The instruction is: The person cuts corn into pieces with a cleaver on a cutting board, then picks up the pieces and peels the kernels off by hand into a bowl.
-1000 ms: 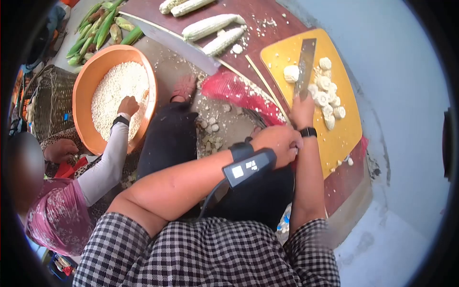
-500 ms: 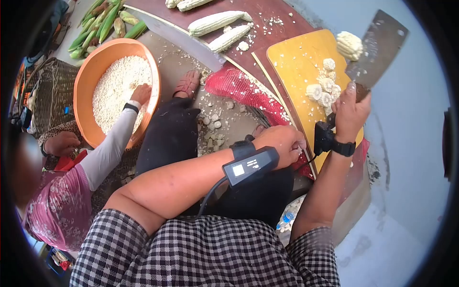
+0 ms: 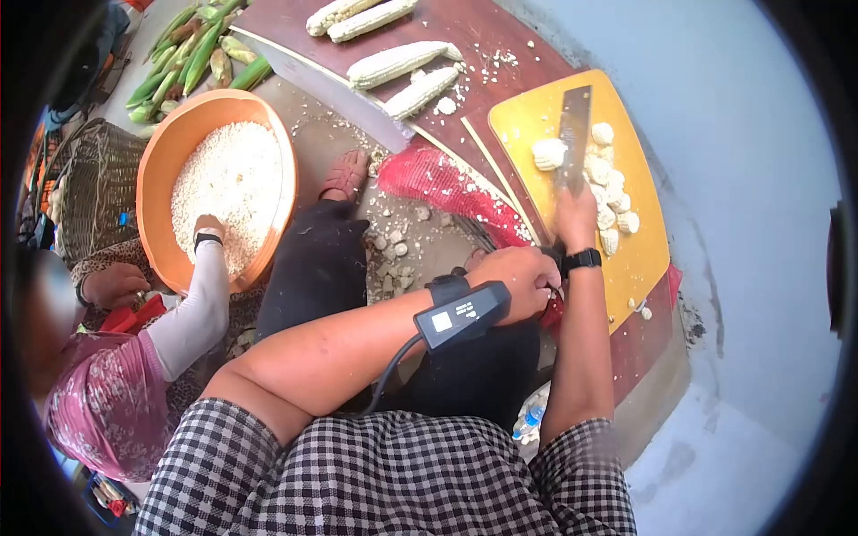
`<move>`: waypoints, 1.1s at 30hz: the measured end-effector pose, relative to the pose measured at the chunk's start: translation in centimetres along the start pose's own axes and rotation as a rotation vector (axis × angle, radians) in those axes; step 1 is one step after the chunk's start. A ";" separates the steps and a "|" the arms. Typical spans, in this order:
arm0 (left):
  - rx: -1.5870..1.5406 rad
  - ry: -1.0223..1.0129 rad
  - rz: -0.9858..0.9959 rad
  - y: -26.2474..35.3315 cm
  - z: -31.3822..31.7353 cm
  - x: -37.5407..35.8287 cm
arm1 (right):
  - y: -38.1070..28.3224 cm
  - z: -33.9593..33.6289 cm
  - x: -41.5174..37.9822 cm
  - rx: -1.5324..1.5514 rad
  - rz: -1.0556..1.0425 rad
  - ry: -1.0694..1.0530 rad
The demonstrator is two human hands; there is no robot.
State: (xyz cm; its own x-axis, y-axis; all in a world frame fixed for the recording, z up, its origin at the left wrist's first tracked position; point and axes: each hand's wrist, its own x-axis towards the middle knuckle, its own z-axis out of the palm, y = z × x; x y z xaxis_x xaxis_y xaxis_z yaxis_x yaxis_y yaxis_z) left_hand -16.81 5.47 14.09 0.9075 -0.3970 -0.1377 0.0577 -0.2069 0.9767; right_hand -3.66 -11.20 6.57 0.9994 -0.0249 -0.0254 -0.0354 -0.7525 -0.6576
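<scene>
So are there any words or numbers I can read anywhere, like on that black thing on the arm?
None can be read.
Black wrist device by the left hand: white marks on it, too small and blurred to read.
Black watch by the right hand: no face showing.
Cleaver: no readable mark.

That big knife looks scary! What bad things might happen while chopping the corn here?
1. The cleaver is down on the yellow cutting board right beside a corn piece; round pieces may roll and let the blade slip.
2. The cut corn chunks crowd the blade, near the right hand, so a chop might scatter them or nick fingers.
3. The board sits near the table's edge, so pieces may fall off.
</scene>
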 end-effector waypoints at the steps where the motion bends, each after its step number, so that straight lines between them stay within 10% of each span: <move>1: -0.016 0.000 0.015 -0.4 0.4 0.0 | -1.6 -1.3 -0.4 0.057 0.073 0.022; 6: -0.044 -0.025 0.042 -0.6 0.6 -0.6 | -7.3 -6.7 -2.0 0.340 -0.019 0.184; 10: -0.016 -0.019 0.064 -1.1 0.9 -0.4 | 0.0 -1.1 0.6 -0.276 -0.079 0.140; 15: 0.008 -0.048 0.007 -0.9 0.8 -0.5 | -0.2 0.6 1.0 0.019 0.207 -0.147; 27: -0.068 -0.028 0.049 -1.5 0.7 -0.4 | -7.1 -5.6 -1.4 0.225 0.062 0.135; 30: 0.006 -0.019 0.057 -1.6 0.8 -0.5 | -1.5 -2.1 0.2 -0.155 -0.140 0.181; 31: 0.002 -0.027 0.045 -1.3 0.7 -0.5 | 2.0 0.2 0.9 -0.396 0.023 -0.121; 33: 0.004 -0.044 0.025 -0.8 0.2 -0.6 | 1.2 1.2 0.1 -0.146 0.049 -0.049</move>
State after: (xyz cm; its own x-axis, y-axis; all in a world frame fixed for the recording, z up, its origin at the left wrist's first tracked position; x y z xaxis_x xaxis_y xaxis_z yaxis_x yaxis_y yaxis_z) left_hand -17.51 5.66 13.35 0.8893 -0.4413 -0.1200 0.0328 -0.2002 0.9792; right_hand -3.61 -11.28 4.86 0.9950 -0.0344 -0.0942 -0.0800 -0.8389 -0.5384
